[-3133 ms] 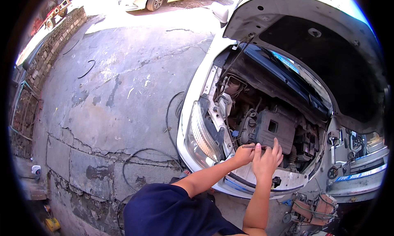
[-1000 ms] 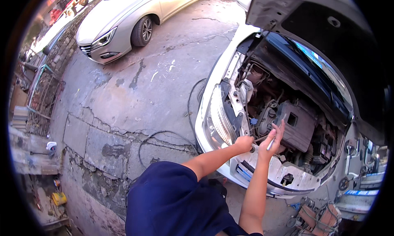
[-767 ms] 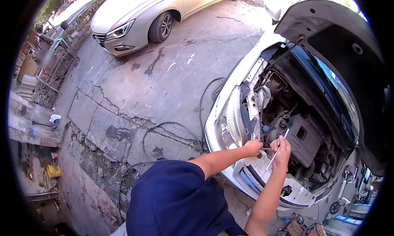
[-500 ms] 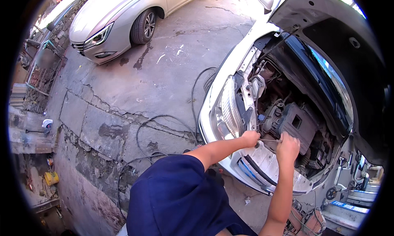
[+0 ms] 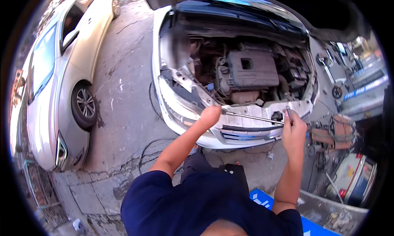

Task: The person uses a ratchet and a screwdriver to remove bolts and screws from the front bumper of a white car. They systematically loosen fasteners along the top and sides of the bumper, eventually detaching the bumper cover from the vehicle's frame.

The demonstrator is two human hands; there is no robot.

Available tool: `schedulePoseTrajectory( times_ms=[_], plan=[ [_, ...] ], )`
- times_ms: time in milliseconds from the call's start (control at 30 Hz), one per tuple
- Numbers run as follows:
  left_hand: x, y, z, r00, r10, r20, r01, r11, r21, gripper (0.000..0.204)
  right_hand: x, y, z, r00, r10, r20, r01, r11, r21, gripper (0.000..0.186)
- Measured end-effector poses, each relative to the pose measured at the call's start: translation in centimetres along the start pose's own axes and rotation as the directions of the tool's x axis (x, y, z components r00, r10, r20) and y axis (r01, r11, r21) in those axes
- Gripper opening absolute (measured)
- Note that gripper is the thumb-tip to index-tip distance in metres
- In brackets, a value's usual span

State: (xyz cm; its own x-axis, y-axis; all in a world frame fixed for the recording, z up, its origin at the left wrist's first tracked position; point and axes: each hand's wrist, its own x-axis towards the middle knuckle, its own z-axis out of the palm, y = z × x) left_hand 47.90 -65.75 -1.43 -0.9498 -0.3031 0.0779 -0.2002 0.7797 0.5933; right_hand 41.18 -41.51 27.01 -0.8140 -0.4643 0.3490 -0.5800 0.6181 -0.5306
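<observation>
My left hand [image 5: 210, 115] is closed around the left end of a long metal bar [image 5: 250, 116] at the front edge of the white car's open engine bay. The bar runs level across the front panel [image 5: 232, 125] to my right hand [image 5: 294, 133], which grips a short upright metal tool [image 5: 288, 113] at the bar's right end; whether the two pieces are joined, I cannot tell. Behind my hands are the grey engine cover [image 5: 256, 70], the headlight [image 5: 174, 102] and hoses. The raised black-lined hood [image 5: 328, 12] hangs over the bay. A blurred patch hides the bay's left corner.
A silver car [image 5: 61, 96] stands close on my left. On my right are wheeled metal equipment [image 5: 332, 66], a brown rig [image 5: 334, 131], a pale bumper-like part [image 5: 351, 178] and a blue sign board [image 5: 305, 225]. A black hose [image 5: 143, 154] lies on cracked concrete.
My view has swung to face the engine bay squarely, so the silver car appears further left and larger. My hands have moved apart, with more of the bar showing between them.
</observation>
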Motion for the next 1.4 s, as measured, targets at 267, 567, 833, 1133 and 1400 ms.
schedulePoseTrajectory(
  times_ms=[267,567,833,1133,1400],
  plan=[
    [-6.8,3.4,3.4,0.887,-0.422,0.187,0.420,0.568,-0.708,0.021,-20.4,26.9,-9.4,0.467,0.841,-0.274,-0.567,0.523,0.637,0.042],
    [-3.3,23.7,16.2,0.816,-0.382,0.433,0.566,0.384,-0.729,0.020,-30.6,43.6,-18.8,0.366,0.810,-0.459,-0.653,0.575,0.494,0.045],
    [10.0,39.1,20.5,0.856,-0.326,0.401,0.477,0.202,-0.856,0.014,-34.3,54.4,-26.7,0.254,0.860,-0.443,-0.773,0.455,0.442,0.043],
    [34.7,38.2,21.2,0.873,-0.466,0.145,0.198,0.066,-0.978,0.008,-29.6,65.0,-30.5,0.528,0.847,-0.055,-0.787,0.464,-0.408,0.037],
    [63.4,43.0,24.0,0.898,-0.440,0.017,0.067,0.098,-0.993,0.011,-38.9,74.2,-34.5,-0.487,0.866,0.108,-0.872,-0.490,0.000,0.024]
  ],
)
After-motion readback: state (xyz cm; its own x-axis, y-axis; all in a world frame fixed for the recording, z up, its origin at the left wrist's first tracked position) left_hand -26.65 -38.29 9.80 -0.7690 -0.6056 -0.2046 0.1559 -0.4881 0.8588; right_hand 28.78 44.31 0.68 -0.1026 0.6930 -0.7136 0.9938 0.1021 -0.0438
